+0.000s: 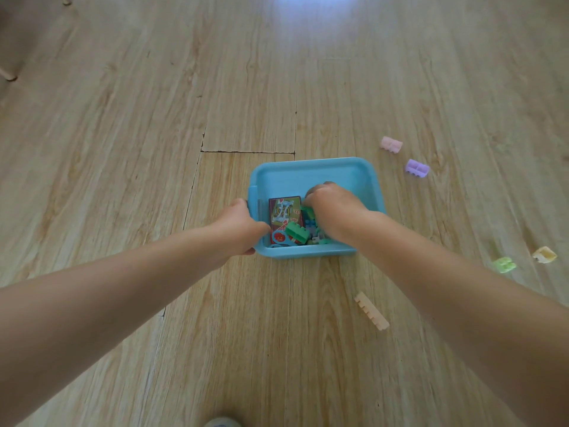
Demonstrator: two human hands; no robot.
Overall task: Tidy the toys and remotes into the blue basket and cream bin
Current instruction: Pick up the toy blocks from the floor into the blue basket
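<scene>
- Blue plastic, smooth with rounded corners: the blue basket [314, 171] sits on the wood-grain floor [154, 118] at centre frame.
- The left hand [243, 226] grips the basket's left rim, fingers curled round the edge.
- The right hand [332, 204] reaches inside, knuckles up; whether its fingers hold or have let go of anything I cannot tell.
- Inside lie a green studded brick [297, 232] and a glossy card box [284, 211], with smaller pieces beneath.
- Loose bricks lie at right of frame: pink brick [391, 144], purple brick [417, 168], light green brick [505, 265], yellow brick [545, 254], and a long cream comb-edged piece [371, 311] lower down.
- Risk: pulling the rim hard could tip the light basket and spill its contents; the far bricks may be overlooked.
</scene>
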